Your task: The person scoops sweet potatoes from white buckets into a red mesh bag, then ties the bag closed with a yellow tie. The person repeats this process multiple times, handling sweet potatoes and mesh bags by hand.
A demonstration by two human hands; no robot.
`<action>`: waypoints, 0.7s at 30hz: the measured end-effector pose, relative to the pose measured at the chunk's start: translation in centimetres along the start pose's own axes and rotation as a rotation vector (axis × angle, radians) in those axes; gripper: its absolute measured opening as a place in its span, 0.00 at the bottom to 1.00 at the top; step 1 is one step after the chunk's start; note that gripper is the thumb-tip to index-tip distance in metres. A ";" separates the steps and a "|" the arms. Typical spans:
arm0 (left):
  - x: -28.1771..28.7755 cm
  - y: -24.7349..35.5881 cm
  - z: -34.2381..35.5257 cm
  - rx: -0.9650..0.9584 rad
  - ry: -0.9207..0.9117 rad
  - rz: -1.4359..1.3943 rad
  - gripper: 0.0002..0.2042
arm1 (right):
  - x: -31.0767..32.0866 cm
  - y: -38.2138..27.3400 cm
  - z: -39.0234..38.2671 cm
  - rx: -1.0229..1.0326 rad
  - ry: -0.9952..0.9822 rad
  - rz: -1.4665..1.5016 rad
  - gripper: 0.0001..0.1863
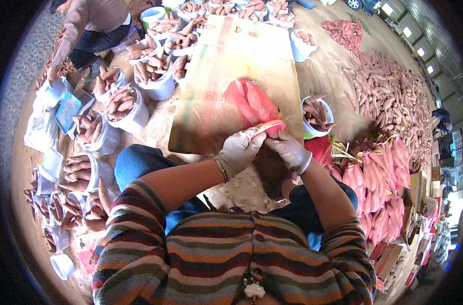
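gloved left hand (pixel 240 148) clenched around the top of a red mesh bag (pixel 253 103), pinching its gathered neck. gloved right hand (pixel 291 151) just beside it, fingers closed on the same neck from the other side. bag stuffed with sweet potatoes, lying on a flattened cardboard sheet (pixel 231 61) on the floor, straight ahead of the knees. white buckets (pixel 135 114) of sweet potatoes to the left, another bucket (pixel 315 114) to the right of the cardboard. filled pink mesh bags (pixel 374 188) stacked at right, loose sweet potato heap (pixel 389 96) beyond. another person (pixel 91 25) bending at upper left.
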State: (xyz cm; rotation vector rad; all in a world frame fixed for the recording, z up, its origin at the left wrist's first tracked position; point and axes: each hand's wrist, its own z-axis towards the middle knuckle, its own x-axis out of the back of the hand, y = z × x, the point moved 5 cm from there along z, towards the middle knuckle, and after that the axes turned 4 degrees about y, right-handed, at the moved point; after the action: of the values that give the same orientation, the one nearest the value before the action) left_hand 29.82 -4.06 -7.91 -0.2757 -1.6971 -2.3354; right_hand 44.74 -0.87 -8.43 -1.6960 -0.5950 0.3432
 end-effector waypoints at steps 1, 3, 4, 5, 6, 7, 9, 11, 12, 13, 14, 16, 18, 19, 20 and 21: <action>0.1 0.2 0.0 -0.024 -0.003 0.050 0.14 | 0.0 0.2 1.2 0.024 0.060 -0.124 0.16; 0.1 0.6 0.1 -0.071 -0.031 0.102 0.12 | -0.2 -0.4 2.8 0.226 -0.103 -0.215 0.15; 0.3 0.7 0.1 -0.084 -0.018 0.086 0.12 | -0.2 -0.6 3.4 0.317 -0.184 -0.270 0.14; 0.4 0.9 0.2 -0.097 -0.006 0.069 0.12 | -0.4 0.6 4.8 0.103 -0.182 0.093 0.12; 0.3 1.0 0.3 -0.081 -0.020 0.070 0.12 | -0.4 0.5 5.5 0.238 -0.175 -0.390 0.14; 0.5 0.8 0.3 -0.032 -0.037 0.090 0.12 | -0.3 0.8 6.1 0.316 -0.145 -0.894 0.16; 1.0 1.1 0.2 -0.030 -0.021 0.100 0.13 | -0.4 0.5 7.4 0.442 0.047 -1.468 0.20; 1.5 1.1 0.1 0.000 -0.012 0.112 0.14 | 0.4 -0.7 8.6 0.451 0.310 -0.652 0.22; 1.7 1.1 0.1 0.016 -0.002 0.111 0.14 | 0.7 -0.9 8.9 0.411 0.360 -0.508 0.23; 1.9 1.0 0.1 0.032 -0.002 0.117 0.14 | 0.8 -1.4 9.2 0.421 0.408 -0.529 0.24; 2.1 1.1 0.2 0.031 0.017 0.091 0.14 | 0.7 -1.8 9.3 0.410 0.422 -0.626 0.25; 2.1 1.0 0.3 0.039 0.028 0.048 0.14 | 0.9 -2.4 9.6 0.350 0.460 -0.818 0.25; 1.8 0.8 0.3 0.049 0.013 0.021 0.14 | 1.3 -2.3 9.7 0.225 0.478 -0.950 0.23; 1.7 0.8 0.3 0.042 0.022 0.005 0.14 | 1.7 -2.0 9.8 0.143 0.491 -0.952 0.23; 1.5 0.8 0.4 0.026 0.021 0.013 0.13 | 2.0 -1.6 9.9 0.086 0.506 -0.951 0.23; 1.5 0.8 0.5 -0.002 0.041 0.016 0.13 | 2.1 -1.1 10.1 0.065 0.483 -0.961 0.22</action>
State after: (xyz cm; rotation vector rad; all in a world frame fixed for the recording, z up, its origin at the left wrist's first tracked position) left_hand 28.69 -3.97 -6.59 -0.2400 -1.6675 -2.3153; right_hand 40.90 8.75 -9.28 -1.1879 -0.9279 -0.7032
